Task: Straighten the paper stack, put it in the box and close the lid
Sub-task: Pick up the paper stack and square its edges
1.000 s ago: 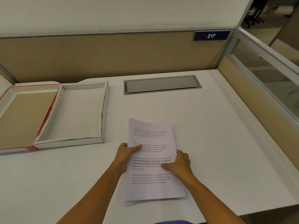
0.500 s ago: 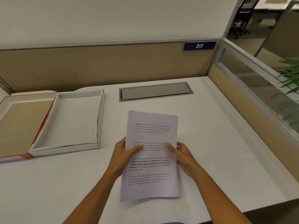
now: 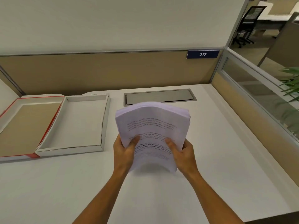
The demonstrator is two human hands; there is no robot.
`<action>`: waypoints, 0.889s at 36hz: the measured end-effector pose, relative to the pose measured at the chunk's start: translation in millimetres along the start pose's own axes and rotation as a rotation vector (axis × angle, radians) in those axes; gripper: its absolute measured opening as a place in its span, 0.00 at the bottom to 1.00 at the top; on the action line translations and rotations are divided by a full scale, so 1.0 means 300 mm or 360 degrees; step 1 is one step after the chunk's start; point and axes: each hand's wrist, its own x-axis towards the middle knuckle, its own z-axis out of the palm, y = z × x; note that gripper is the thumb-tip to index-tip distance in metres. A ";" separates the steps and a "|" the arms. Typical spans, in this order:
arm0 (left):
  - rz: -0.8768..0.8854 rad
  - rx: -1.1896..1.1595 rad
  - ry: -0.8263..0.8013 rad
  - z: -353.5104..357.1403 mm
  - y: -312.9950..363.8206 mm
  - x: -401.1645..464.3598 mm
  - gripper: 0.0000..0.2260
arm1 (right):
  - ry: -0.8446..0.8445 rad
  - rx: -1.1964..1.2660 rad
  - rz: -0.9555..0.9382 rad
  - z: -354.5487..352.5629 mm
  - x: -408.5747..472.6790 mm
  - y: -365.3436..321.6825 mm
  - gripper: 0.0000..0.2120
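Observation:
A stack of white printed paper (image 3: 153, 125) is lifted off the desk and tilted up, its sheets bowed. My left hand (image 3: 123, 152) grips its left edge, thumb on the top sheet. Gripping the right edge, thumb also on top, is my right hand (image 3: 184, 153). The open box (image 3: 103, 125) lies to the left on the desk, its white tray holding nothing. Its lid (image 3: 24, 125), red-edged with a brown inside, lies flat open further left.
The white desk (image 3: 226, 159) has a grey metal cable hatch (image 3: 159, 96) behind the stack. Beige partition panels close the back and the right side, with a glass strip on the right. A plant and an office chair show beyond the right partition.
The stack lay flat on the desk under both hands; both hands have now lifted it and tipped it upright, and the sheets bend. The camera has tilted upward.

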 end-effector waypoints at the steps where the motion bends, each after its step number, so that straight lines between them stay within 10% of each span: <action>1: 0.0015 0.0002 0.0015 -0.001 -0.011 -0.004 0.13 | 0.0012 -0.0004 -0.0011 0.006 -0.006 0.011 0.15; 32: 0.0139 0.0157 -0.0032 -0.041 -0.106 -0.010 0.25 | 0.0104 0.0143 -0.0098 0.027 -0.024 0.002 0.11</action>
